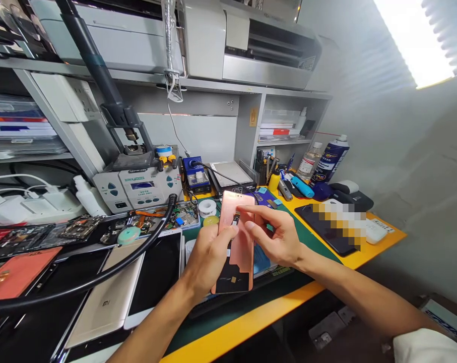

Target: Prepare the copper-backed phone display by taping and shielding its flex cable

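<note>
A rose-gold phone frame [239,257] with a dark lower section is held up over the front of the bench. My left hand [209,252] is closed around its left edge, the thumb lying across the front beside a small black flex cable connector [236,218]. From the right comes my right hand [275,232], its index finger stretched to the upper part of the frame just above the connector. Its thumb stands apart from that finger and the other fingers are curled. I see nothing held in the right hand.
A black hose [100,282] arcs across several phones at the left, including a gold phone [107,297]. Behind stand a hot-air station [145,189], a solder spool [207,207] and a tray of circuit boards [186,214]. To the right are a black phone [326,229] and spray can [330,159].
</note>
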{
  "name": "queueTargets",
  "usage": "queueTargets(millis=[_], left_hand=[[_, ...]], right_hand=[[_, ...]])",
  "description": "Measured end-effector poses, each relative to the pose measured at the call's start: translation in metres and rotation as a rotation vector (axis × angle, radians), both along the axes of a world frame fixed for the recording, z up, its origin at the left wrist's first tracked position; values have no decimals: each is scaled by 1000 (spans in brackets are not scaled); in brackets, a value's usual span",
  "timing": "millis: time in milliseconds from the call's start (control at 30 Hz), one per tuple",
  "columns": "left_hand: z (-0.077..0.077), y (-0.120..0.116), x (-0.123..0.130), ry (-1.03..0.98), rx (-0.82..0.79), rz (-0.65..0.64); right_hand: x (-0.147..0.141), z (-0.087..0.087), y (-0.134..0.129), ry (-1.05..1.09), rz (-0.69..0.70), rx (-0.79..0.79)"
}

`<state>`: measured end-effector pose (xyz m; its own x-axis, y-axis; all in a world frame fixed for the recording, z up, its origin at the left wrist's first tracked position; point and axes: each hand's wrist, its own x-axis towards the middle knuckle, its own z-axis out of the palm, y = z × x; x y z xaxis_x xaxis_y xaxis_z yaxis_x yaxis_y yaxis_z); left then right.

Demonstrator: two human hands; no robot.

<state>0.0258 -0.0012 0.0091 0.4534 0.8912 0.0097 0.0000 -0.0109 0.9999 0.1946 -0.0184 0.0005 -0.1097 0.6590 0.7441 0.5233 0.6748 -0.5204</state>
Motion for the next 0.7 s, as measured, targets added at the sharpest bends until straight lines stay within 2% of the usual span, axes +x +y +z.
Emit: queueTargets(millis=[233, 467, 633, 700], left_hand=[[-2, 1, -3, -1, -14, -38], [-3, 1, -2, 5, -10, 8], [-3, 2, -1, 8, -17, 7], [-2, 2, -1, 7, -16, -7]], right_hand=[[-1, 1, -1, -9, 32, 31], [5, -1, -3, -14, 217, 177], [6, -2, -1, 87, 87, 135], [4, -1, 1, 67, 85, 97]])
